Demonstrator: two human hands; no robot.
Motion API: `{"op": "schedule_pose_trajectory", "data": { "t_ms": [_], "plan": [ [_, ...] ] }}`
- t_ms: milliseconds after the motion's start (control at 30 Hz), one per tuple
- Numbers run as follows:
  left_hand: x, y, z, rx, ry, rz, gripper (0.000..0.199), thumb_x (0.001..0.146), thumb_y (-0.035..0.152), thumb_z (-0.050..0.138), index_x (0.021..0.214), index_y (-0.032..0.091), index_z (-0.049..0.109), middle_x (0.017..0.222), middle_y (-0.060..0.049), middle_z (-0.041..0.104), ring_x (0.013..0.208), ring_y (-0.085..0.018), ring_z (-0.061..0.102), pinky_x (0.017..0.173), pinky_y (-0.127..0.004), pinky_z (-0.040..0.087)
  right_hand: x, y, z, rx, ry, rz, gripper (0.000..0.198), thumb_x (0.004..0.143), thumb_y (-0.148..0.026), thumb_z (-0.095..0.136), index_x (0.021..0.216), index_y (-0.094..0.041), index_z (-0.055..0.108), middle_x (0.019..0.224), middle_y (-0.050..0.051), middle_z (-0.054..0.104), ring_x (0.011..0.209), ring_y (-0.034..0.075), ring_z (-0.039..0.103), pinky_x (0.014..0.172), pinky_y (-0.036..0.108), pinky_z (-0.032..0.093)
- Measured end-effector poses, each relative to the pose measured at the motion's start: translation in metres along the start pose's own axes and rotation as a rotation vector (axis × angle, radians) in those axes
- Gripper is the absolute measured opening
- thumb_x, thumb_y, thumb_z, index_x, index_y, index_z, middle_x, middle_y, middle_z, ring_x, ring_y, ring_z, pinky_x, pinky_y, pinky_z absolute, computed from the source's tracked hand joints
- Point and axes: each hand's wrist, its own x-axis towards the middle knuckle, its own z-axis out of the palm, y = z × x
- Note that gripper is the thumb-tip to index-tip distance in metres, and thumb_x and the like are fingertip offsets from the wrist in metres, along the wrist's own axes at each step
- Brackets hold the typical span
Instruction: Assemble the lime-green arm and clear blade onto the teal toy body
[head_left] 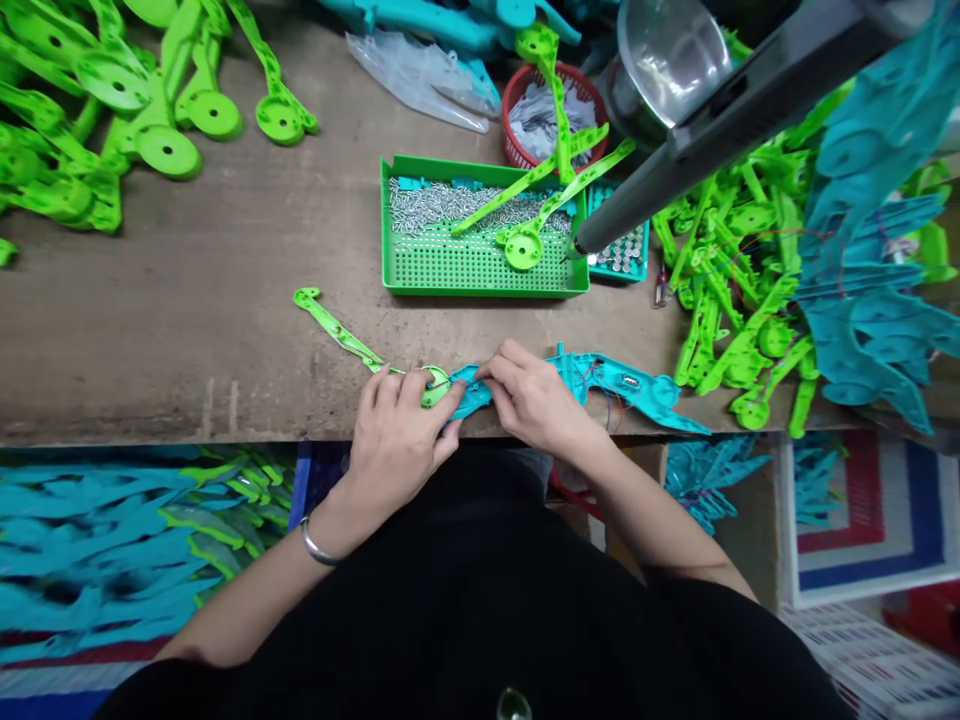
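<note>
A long blue plastic shell half [637,392] with thin wires in it lies along the table's front edge. Against its left end sits a green plastic arm piece [341,335] with a round end. My left hand [397,425] is closed over the joint, its fingers on the green round end and its thumb on the blue shell. My right hand [529,395] pinches at the blue shell just right of that; whatever small thing may be between its fingertips is hidden. Beyond my hands stands a green perforated tray [484,292] of small metal screws.
Green parts are heaped at the far left [165,150] and the right [750,300], beside stacked blue shells [862,290]. A dark grey tool [675,165] hangs over the tray's right end. A red basket [514,130] and a metal bowl [671,60] stand behind.
</note>
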Motion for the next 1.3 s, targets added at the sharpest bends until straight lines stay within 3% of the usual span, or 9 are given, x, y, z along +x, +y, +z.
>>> {"op": "schedule_pose_trajectory", "data": {
  "t_ms": [333,600,833,1067,1300],
  "plan": [
    [0.000,0.005,-0.003,0.124,0.013,0.029,0.039,0.092,0.028,0.057,0.130,0.025,0.065,0.116,-0.015,0.062,0.103,-0.033,0.054,0.102,-0.056,0.044,0.005,0.015,0.006,-0.057,-0.006,-0.115,0.028,0.092,-0.009,0.040,0.092,-0.014,0.068,0.083,0.004,0.051,0.069,0.015,0.045,0.064,0.028,0.036],
    [0.003,0.009,-0.006,0.209,-0.044,0.023,0.042,0.094,0.029,0.056,0.135,0.028,0.063,0.116,-0.013,0.064,0.102,-0.032,0.056,0.101,-0.052,0.046,0.000,0.016,-0.005,-0.072,-0.030,-0.098,0.030,0.094,-0.008,0.039,0.097,-0.014,0.068,0.090,0.008,0.055,0.074,0.017,0.050,0.068,0.030,0.040],
    [0.002,0.006,-0.003,0.221,-0.002,0.040,0.041,0.093,0.029,0.057,0.133,0.027,0.064,0.118,-0.014,0.063,0.102,-0.032,0.056,0.099,-0.052,0.047,-0.016,0.034,-0.010,0.023,0.149,0.047,0.016,0.094,-0.010,0.045,0.092,-0.016,0.060,0.089,0.008,0.062,0.085,0.020,0.058,0.079,0.033,0.045],
    [0.002,0.006,-0.003,0.230,0.012,0.057,0.042,0.091,0.029,0.059,0.133,0.027,0.065,0.114,-0.014,0.063,0.099,-0.032,0.055,0.098,-0.053,0.048,-0.018,0.038,0.000,-0.041,0.192,0.015,0.021,0.090,-0.007,0.044,0.088,-0.016,0.063,0.083,0.006,0.060,0.075,0.018,0.056,0.070,0.030,0.043],
    [0.003,0.007,-0.006,0.234,0.004,0.057,0.042,0.092,0.029,0.059,0.133,0.027,0.065,0.113,-0.014,0.063,0.098,-0.031,0.055,0.097,-0.052,0.049,-0.022,0.042,0.007,-0.085,0.258,-0.031,0.024,0.090,-0.008,0.045,0.091,-0.014,0.068,0.081,0.006,0.061,0.075,0.017,0.058,0.071,0.029,0.044]
  ]
}}
